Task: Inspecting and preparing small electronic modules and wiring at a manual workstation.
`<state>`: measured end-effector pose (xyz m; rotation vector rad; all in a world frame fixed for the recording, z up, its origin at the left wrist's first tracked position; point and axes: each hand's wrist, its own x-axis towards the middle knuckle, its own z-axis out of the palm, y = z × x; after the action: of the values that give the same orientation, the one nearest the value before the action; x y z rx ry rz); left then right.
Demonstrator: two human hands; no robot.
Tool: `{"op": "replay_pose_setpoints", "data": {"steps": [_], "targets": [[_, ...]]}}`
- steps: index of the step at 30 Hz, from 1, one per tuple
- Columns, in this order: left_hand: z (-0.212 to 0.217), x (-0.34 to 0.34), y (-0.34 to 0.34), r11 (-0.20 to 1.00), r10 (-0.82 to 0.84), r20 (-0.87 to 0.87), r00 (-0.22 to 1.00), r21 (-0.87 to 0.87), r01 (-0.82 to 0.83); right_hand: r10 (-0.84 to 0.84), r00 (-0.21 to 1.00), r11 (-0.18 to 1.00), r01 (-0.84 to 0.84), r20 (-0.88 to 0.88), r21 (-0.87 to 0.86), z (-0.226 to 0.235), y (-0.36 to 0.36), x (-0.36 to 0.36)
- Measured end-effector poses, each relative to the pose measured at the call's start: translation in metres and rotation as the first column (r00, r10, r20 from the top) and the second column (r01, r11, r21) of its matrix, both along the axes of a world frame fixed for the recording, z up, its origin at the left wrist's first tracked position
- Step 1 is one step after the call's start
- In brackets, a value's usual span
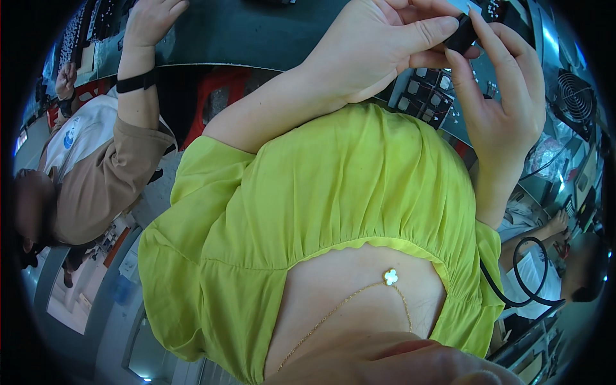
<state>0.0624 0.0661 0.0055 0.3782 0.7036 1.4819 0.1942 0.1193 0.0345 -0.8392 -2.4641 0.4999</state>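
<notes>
Pinching a small black part (463, 33), both hands (443, 45) grip it, its axis unclear.

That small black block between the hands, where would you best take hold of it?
By the two long flat sides of the small black block, pinched from opposite sides, as the left hand and right hand do now; its far end is hidden behind the fingertips.

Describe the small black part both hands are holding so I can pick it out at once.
Start at the lime-green blouse and follow both forearms up to the top right. Pinched between the left hand and right hand sits the small black part, the only one held, unlike the tray pieces.
</notes>
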Motion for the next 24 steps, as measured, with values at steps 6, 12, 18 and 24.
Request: {"op": "replay_pose_setpoints", "data": {"steps": [6,12,18,24], "targets": [[0.0048,-0.0014,-0.0006,0.999,-0.02,-0.052,0.998,0.029,0.022,-0.009,1.0,0.997,0.009,0.0,0.082,0.0041,0.0005,0.0013],[0.0005,-0.0027,-0.0024,0.998,-0.022,-0.053,0.998,0.061,0.026,-0.017,1.0,0.985,0.019,-0.014,0.171,-0.0005,0.0011,0.0069],[0.0059,-0.0014,-0.0038,0.999,-0.026,-0.082,0.996,0.037,0.029,-0.025,0.999,0.965,0.03,-0.023,0.259,0.0003,0.0017,0.007],[0.0081,-0.001,-0.0036,0.999,-0.015,-0.019,1.0,0.035,0.016,-0.031,0.999,0.943,0.04,-0.032,0.329,0.0046,0.0004,0.0058]]}}
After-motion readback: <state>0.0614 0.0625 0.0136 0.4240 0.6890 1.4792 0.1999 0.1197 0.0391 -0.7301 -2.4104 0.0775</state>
